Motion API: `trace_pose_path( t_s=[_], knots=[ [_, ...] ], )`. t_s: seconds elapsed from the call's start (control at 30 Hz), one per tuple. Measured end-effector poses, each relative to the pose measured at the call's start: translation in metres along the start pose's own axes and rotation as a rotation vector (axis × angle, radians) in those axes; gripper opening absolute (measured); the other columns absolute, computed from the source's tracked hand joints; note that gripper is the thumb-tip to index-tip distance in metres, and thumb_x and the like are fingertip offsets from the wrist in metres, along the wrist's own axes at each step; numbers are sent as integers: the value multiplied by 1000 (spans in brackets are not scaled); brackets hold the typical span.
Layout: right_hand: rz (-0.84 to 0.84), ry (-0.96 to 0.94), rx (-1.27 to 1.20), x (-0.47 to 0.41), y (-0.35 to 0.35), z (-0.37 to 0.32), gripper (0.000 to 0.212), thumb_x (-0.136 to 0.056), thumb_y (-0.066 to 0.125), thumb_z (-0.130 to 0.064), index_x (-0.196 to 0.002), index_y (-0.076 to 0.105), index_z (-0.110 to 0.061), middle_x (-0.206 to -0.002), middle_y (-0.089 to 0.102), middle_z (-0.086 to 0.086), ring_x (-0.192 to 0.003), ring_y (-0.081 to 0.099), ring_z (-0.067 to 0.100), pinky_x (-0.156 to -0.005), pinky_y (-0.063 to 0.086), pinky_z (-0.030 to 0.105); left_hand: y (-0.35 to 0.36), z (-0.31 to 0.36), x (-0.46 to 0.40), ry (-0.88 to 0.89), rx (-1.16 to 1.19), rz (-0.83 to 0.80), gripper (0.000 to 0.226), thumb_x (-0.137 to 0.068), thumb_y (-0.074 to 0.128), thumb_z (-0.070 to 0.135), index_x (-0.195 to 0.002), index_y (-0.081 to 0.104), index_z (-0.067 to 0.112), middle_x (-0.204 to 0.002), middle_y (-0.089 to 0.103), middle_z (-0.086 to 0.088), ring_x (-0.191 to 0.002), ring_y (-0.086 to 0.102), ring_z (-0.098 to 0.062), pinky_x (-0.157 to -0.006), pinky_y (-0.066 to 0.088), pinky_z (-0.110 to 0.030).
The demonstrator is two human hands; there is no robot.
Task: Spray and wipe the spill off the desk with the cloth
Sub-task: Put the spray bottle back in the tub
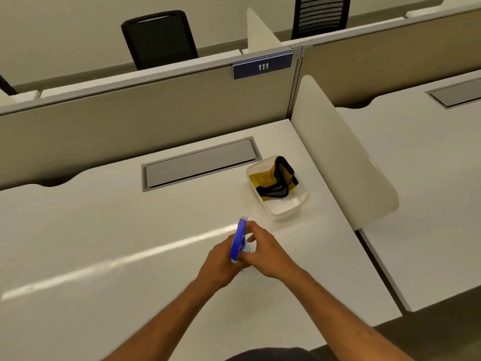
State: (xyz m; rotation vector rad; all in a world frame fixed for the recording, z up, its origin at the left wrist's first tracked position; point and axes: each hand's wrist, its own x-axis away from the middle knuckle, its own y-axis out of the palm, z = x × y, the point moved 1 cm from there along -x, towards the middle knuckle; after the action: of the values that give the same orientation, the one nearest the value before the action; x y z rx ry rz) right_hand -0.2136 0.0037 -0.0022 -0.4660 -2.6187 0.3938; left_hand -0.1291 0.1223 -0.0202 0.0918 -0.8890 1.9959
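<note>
A spray bottle (239, 238) with a blue trigger head stands near the middle of the white desk (104, 230). My left hand (221, 261) is wrapped around its body from the left. My right hand (268, 251) grips it from the right, fingers near the trigger. Most of the bottle's body is hidden by both hands. A yellow cloth with black edging (273, 178) lies folded in a clear plastic tub (286, 209) beyond the hands, to the right. No spill is clearly visible on the desk.
A grey cable hatch (200, 162) is set into the desk behind the bottle. A white side divider (343, 157) stands to the right, and a beige partition (130, 131) with a "111" sign (263, 66) at the back. Black chairs stand beyond.
</note>
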Motion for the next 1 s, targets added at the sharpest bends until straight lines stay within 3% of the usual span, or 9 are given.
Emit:
trace_pose_path(
  t_s=[0.13, 0.2, 0.33, 0.47, 0.57, 0.63, 0.73, 0.83, 1.0],
  knots=[
    [88, 37, -78, 2, -2, -4, 69, -85, 77, -34, -142, 37, -36, -124, 51, -5, -110, 54, 13, -68, 45, 9, -1, 14, -11, 21, -65, 31, 46, -85, 77, 24, -127, 65, 10, -116, 74, -9, -106, 70, -25, -95, 57, -39],
    [164, 21, -112, -1, -18, -12, 68, -82, 80, -34, -138, 42, -34, -125, 57, -2, -113, 57, 15, -79, 48, 18, -10, 28, -21, 82, -108, 24, 48, -82, 81, 24, -125, 65, 14, -114, 75, -7, -102, 70, -21, -93, 57, -37],
    [345, -71, -157, -7, -60, -38, 65, -77, 84, -31, -133, 49, -30, -110, 60, -7, -104, 62, 18, -82, 57, 30, -32, 73, -52, 177, -175, 28, 48, -81, 81, 28, -125, 64, 16, -109, 75, -6, -94, 70, -21, -88, 59, -37],
    [531, -160, -207, -19, -91, -52, 61, -77, 85, -21, -125, 50, -31, -103, 62, -8, -94, 64, 10, -71, 51, 7, -47, 117, -92, 343, -196, -10, 44, -85, 77, 30, -124, 63, 17, -111, 75, -5, -89, 67, -19, -78, 55, -26],
    [624, -135, -188, -32, -107, -46, 60, -76, 86, -20, -123, 49, -29, -108, 64, 2, -91, 66, 15, -71, 53, 10, -43, 135, -120, 393, -144, -63, 39, -87, 75, 24, -124, 63, 16, -110, 71, -3, -87, 57, -11, -74, 43, -13],
    [662, -77, -170, -42, -115, -36, 63, -76, 86, -21, -128, 50, -24, -113, 61, 3, -93, 66, 25, -75, 54, 21, -31, 138, -138, 372, -92, -127, 31, -87, 74, 20, -115, 61, 22, -102, 66, 2, -87, 58, -13, -78, 49, -22],
    [690, 14, -169, -57, -121, -15, 64, -76, 86, -24, -130, 50, -24, -112, 59, 1, -97, 66, 26, -72, 50, 17, -7, 132, -164, 309, -56, -196, 26, -88, 75, 20, -108, 59, 26, -95, 61, 5, -85, 60, -18, -84, 55, -37],
    [693, 87, -172, -71, -122, 7, 68, -76, 86, -25, -133, 50, -22, -113, 59, 2, -98, 65, 25, -74, 51, 20, 12, 119, -184, 277, -84, -249, 34, -87, 76, 21, -118, 65, 15, -99, 67, -1, -88, 60, -18, -89, 55, -38],
    [684, 154, -198, -84, -118, 28, 68, -78, 85, -24, -136, 49, -20, -115, 61, 3, -103, 64, 24, -79, 52, 27, 25, 106, -204, 238, -136, -306, 39, -87, 76, 24, -124, 64, 17, -113, 72, -8, -91, 59, -15, -96, 55, -40]
  ],
)
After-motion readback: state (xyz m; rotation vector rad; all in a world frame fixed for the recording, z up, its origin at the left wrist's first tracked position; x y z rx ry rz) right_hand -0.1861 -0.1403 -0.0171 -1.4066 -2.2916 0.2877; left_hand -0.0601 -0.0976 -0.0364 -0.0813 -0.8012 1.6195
